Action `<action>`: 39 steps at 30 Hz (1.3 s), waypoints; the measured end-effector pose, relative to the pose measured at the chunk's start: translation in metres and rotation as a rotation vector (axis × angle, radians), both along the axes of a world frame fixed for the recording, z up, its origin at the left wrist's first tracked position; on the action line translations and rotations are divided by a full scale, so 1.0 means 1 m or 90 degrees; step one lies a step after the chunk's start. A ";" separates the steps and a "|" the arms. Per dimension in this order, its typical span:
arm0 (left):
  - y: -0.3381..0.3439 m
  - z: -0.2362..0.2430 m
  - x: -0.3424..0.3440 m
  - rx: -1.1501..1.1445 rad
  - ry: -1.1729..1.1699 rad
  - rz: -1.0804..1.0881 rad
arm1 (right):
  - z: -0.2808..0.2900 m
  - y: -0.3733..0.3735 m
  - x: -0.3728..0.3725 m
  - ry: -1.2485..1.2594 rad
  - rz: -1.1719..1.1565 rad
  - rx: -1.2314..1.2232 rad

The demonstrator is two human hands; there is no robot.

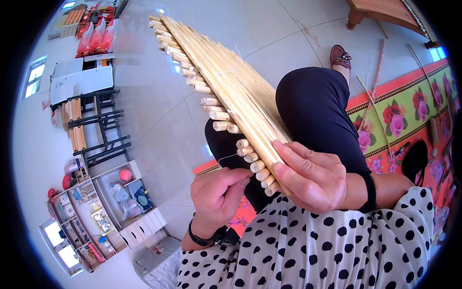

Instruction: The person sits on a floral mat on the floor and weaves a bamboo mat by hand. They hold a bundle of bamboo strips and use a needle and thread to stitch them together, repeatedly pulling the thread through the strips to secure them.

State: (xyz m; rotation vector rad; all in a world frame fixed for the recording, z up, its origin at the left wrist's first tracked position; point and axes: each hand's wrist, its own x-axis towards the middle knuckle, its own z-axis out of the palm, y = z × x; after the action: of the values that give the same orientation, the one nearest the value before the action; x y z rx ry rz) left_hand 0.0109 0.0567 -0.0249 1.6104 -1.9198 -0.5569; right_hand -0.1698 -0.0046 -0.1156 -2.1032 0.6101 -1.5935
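Note:
A long mat of pale, round reed stalks (pixel 216 72) lies slanted across my lap, its cut ends sticking out in a stepped row along the left edge. My right hand (pixel 313 178) grips its near end, thumb and fingers on the top stalks. Beside the near stalk ends, my left hand (pixel 216 195) is closed in a pinch. A thin thread (pixel 228 156) curves from it toward the stalks. What sits between the left fingertips is mostly hidden.
A flowered cloth (pixel 394 118) with loose stalks on it spreads at the right. A wooden furniture leg (pixel 355 19) stands at the far right. On the left are black metal frames (pixel 98 118) and a shelf unit (pixel 91 216). My bent knee (pixel 313 101) is right of the mat.

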 end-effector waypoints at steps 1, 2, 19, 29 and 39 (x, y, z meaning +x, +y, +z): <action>0.000 0.000 0.000 -0.002 -0.002 0.001 | 0.000 0.000 0.000 -0.002 0.001 0.000; -0.001 -0.002 0.000 -0.006 0.003 0.000 | 0.000 -0.001 0.000 -0.002 0.001 0.001; -0.008 -0.007 0.000 -0.004 0.050 0.005 | 0.002 -0.004 0.001 0.004 0.023 -0.005; 0.004 -0.008 0.010 0.047 0.047 0.070 | 0.001 -0.001 0.008 -0.007 0.038 0.006; 0.027 0.004 0.017 0.108 -0.030 0.150 | 0.003 0.004 0.012 0.009 0.047 -0.033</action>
State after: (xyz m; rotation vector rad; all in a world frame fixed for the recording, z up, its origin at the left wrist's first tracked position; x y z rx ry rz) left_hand 0.0279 0.0838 -0.0214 1.9416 -1.7205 -0.6013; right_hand -0.1579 -0.0005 -0.1129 -2.1509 0.4946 -1.5710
